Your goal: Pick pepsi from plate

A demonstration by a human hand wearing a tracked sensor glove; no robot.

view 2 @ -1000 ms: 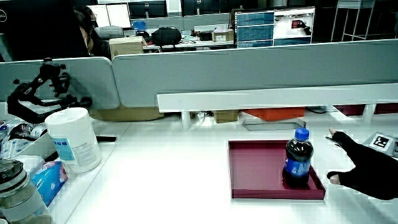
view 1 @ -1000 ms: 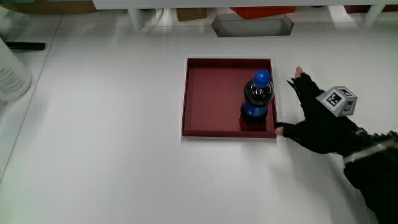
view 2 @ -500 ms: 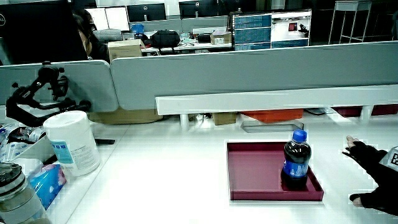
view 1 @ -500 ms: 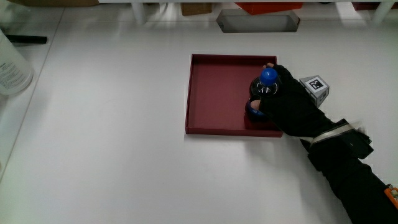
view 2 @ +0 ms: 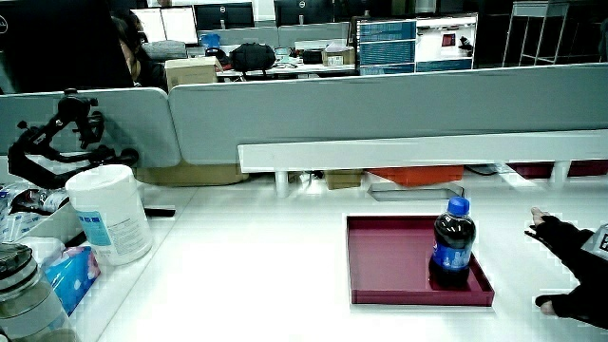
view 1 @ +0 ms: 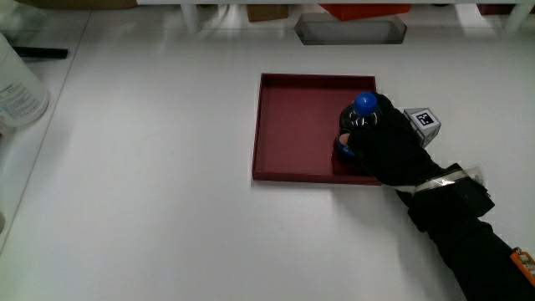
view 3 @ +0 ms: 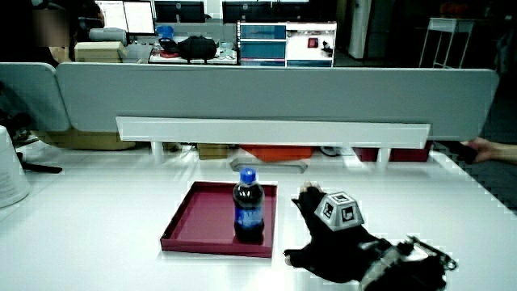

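Note:
A pepsi bottle (view 1: 364, 104) with a blue cap stands upright in a dark red tray (view 1: 292, 125), in the tray's corner nearest the hand. In the main view the gloved hand (view 1: 389, 142) lies over the bottle's body with its fingers curled around it, and the patterned cube (view 1: 422, 121) sits beside the cap. In both side views the bottle (view 2: 453, 249) (view 3: 248, 210) stands free in the tray (view 2: 389, 256) (view 3: 202, 222). There the hand (view 2: 570, 275) (view 3: 331, 242) rests on the table beside the tray with fingers spread, apart from the bottle.
A white canister (view 1: 17, 92) (view 2: 109, 214) stands at the table's edge, with small packets (view 2: 66, 275) nearer to the person. A grey recess (view 1: 351, 29) lies in the table near the low partition (view 2: 380, 104).
In the main view the hand moved from the table beside the tray onto the bottle and closed around it. In a side view it shifted slightly away from the tray.

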